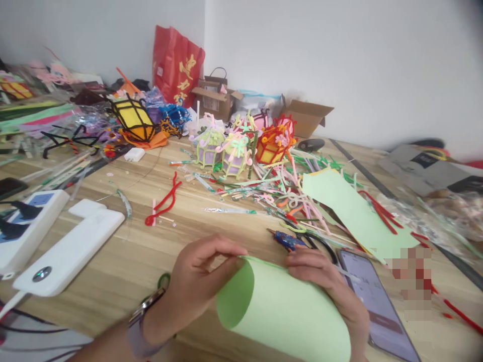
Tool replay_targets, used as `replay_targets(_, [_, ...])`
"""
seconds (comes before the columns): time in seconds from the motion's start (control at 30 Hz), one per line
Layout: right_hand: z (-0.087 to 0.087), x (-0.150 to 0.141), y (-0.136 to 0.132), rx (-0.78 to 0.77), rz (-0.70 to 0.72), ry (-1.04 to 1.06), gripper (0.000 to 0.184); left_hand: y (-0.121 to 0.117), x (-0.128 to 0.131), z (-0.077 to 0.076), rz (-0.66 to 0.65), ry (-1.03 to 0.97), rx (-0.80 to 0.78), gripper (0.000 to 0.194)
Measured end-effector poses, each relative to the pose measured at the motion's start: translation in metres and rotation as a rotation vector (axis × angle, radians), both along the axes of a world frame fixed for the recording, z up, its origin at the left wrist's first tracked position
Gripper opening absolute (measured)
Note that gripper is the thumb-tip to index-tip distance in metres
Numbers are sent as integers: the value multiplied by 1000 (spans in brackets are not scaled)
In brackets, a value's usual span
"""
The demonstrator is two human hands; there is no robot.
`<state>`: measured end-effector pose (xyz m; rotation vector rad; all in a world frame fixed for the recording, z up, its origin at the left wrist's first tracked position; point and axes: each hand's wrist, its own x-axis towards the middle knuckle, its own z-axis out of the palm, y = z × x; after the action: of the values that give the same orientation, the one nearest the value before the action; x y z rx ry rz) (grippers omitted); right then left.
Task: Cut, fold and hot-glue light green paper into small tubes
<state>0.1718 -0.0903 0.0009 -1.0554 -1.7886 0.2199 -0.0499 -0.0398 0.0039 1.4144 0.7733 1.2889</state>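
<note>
A light green sheet of paper [290, 317] is curled into a wide tube, its open end facing left. My left hand [204, 274] pinches the overlapping edge at that end between thumb and fingers. At the other end my right hand [328, 286] is closed around the tube, with its fingers on the upper seam and its thumb hidden. Just beyond the paper lie a blue-handled tool [287, 240] with a pointed tip and a pair of dark-handled scissors [320, 241]. A phone [377, 301] with a lit screen lies beside my right hand.
Small lanterns of fuzzy stems [236, 155] stand mid-table among scattered pipe cleaners [271, 188]. Flat green paper [354, 211] lies right. A white power bank [71, 251] and power strip [33, 226] sit left. A red bag [175, 65] and cardboard boxes [307, 118] line the wall.
</note>
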Motion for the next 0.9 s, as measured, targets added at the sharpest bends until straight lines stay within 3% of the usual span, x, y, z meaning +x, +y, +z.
replay_targets(0.37, [10,8,-3,137,93,-202,21,-1,4,8,-106,-190,-4,1])
replay_targets(0.73, [14,8,-6,88,143,-204,24,-1,1,2,-169,-221,22,3])
replay_targets(0.9, [16,-3,-9,127,86,-125,19,-2,2,-3,-213,-290,0,7])
